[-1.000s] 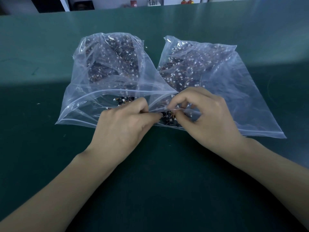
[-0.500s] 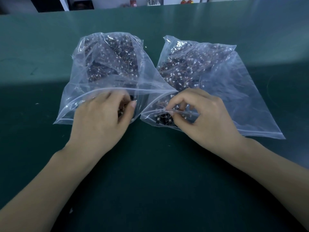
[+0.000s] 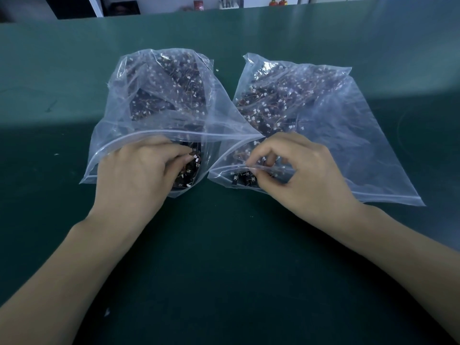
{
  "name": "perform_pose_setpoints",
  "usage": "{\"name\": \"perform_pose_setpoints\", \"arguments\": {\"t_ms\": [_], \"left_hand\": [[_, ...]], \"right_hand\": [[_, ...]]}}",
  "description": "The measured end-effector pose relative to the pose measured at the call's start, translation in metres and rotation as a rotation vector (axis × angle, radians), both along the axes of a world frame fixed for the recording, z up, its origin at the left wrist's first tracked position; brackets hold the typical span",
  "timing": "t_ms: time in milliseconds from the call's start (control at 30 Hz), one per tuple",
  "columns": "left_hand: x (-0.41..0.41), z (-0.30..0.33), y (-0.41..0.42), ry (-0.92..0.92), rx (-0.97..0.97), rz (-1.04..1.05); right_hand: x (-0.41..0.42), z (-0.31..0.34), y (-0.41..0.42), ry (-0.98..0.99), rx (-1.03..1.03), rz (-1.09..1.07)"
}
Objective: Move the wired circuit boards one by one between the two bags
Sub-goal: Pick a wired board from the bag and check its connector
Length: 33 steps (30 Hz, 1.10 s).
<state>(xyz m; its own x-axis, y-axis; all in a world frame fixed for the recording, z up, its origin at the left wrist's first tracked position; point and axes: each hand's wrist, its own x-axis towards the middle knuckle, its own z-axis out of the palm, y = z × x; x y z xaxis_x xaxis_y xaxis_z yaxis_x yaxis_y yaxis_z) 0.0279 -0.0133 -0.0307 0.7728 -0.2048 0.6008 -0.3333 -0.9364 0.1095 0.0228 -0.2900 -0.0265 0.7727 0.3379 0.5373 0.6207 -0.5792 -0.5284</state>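
Two clear zip bags lie side by side on the green table [image 3: 224,257], both full of small dark wired circuit boards with white connectors. My left hand [image 3: 139,175] reaches into the mouth of the left bag [image 3: 154,100], its fingertips on the boards [image 3: 189,168] there; whether it holds one I cannot tell. My right hand [image 3: 298,175] pinches the front lip of the right bag [image 3: 348,135] between thumb and fingers, holding the mouth up over the boards [image 3: 245,180] near the opening.
The table's far edge runs along the top, with shelves and small items [image 3: 199,5] beyond it. A small white scrap [image 3: 107,312] lies on the table near my left forearm.
My left hand left the right bag's mouth, moved left and went into the left bag. My right hand stayed on the right bag's lip.
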Motion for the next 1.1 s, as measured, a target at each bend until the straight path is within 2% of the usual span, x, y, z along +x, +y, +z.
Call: {"name": "perform_pose_setpoints", "arguments": {"t_ms": [333,800,933,1100], "left_hand": [[-0.001,0.005,-0.004,-0.106,-0.110,-0.146],[-0.016,0.013,-0.024,-0.216,-0.187,-0.297],[-0.020,0.016,-0.031,-0.230,-0.241,-0.377],[-0.033,0.010,-0.043,-0.111,-0.417,-0.484]], "right_hand": [[0.000,-0.002,0.003,0.071,-0.093,0.040],[-0.004,-0.003,0.004,0.129,0.011,0.055],[-0.002,-0.006,0.004,0.105,0.043,0.103],[0.002,-0.006,0.005,-0.056,0.117,0.178]]}}
